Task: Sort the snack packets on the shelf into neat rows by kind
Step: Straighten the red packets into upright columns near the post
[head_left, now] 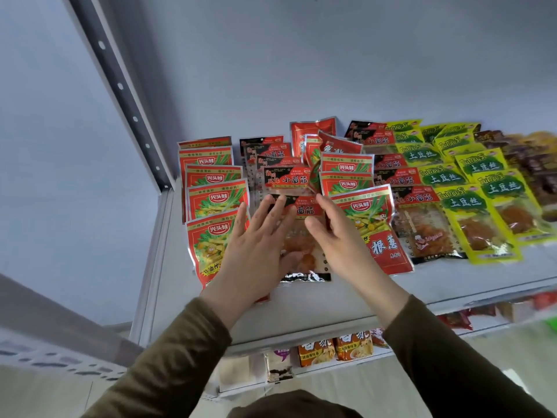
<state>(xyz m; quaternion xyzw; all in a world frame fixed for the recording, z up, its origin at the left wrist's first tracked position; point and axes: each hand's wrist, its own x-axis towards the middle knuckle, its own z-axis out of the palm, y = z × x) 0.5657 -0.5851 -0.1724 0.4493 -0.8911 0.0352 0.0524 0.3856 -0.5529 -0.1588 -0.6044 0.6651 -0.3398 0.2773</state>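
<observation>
Your left hand point(256, 236) lay spread flat and your right hand point(334, 233) pinched the clear black-and-red snack packet point(301, 236) near the white shelf's point(331, 300) front edge.

A pale grey shelf point(301, 303) carries overlapping rows of snack packets. At its left end lies a row of red packets point(215, 203), then black-and-red packets point(278, 173), more red packets point(349, 182), another black-and-red row point(422, 212), yellow-green packets point(470, 212) and brown packets point(530, 164) at the far right.
</observation>
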